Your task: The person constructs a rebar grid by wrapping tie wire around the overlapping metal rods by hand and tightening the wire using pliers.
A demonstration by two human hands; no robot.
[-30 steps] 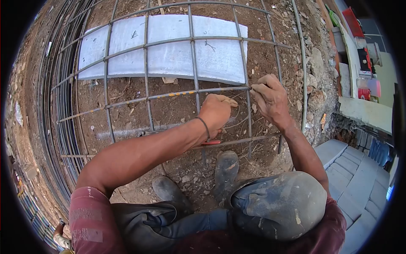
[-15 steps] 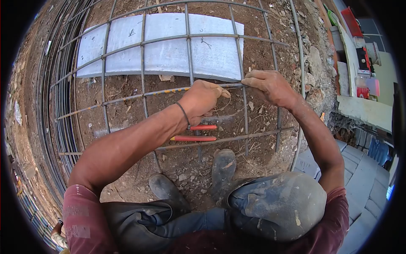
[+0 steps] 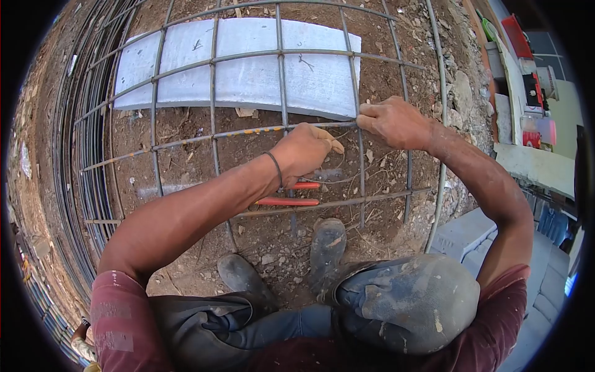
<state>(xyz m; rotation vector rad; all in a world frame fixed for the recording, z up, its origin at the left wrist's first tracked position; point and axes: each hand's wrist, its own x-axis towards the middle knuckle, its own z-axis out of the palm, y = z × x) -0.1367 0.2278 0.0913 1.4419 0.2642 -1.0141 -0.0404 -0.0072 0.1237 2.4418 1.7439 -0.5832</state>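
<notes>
A grid of steel rebar spans the ground before me. My left hand is closed beside one of its bars, with thin tie wire trailing from below the fingers. At a bar crossing to the right, the fingertips of my right hand are pinched together; whatever they grip is too small to make out. Under my left wrist, the red handles of a pliers-like tool stick out to the right. Its head is hidden by my forearm, and I cannot tell whether it lies on the grid.
Beneath the grid's far part lies a pale flat board. Long loose rebars are bundled at the left. My boots stand at the near bar. Rubble, a ledge with containers and grey blocks line the right.
My left hand has shifted slightly right and down, away from the bar. The right hand has risen a little at the crossing, and its elbow has swung outward to the right.
</notes>
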